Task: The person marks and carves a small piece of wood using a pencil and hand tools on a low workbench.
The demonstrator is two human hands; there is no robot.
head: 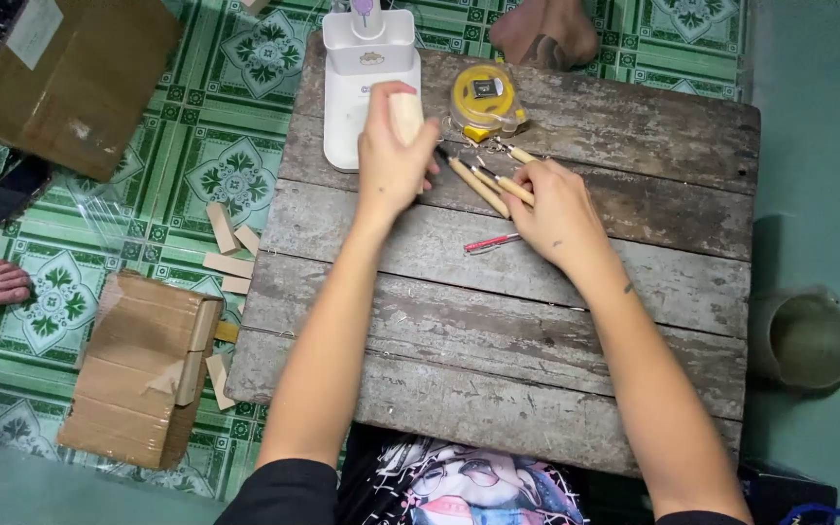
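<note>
Both bare forearms extend forward and converge slightly, the left hand raised with its fingers curled closed in a fist-like grip, the right hand lying palm down with fingers bent and pointing left.

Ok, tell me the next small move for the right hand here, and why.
Probably close the right hand on one wooden-handled tool and lift it clear. The left hand already grips a pale wood piece, while the right hand's fingers rest on the row of tools on the table.
</note>
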